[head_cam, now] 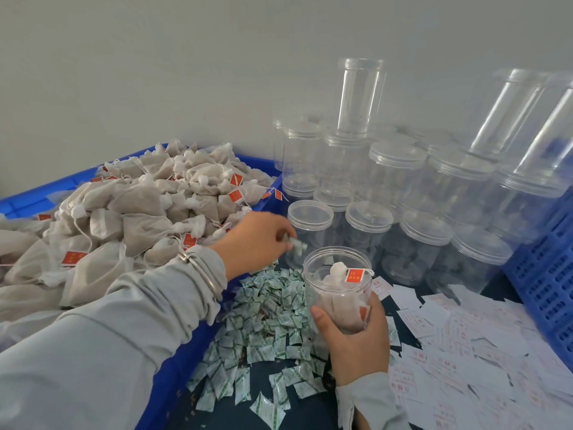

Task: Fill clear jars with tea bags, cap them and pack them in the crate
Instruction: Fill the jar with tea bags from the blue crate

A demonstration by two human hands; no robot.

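Within right fingers [319, 315], open jar [338, 290]

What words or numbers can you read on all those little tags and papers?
None can be read for sure.
Red tag in the open jar: pale marks, too blurred.
Red tags on the tea bags: too small.
Green-and-white sachets: print unreadable.
White paper slips: red print, too blurred.
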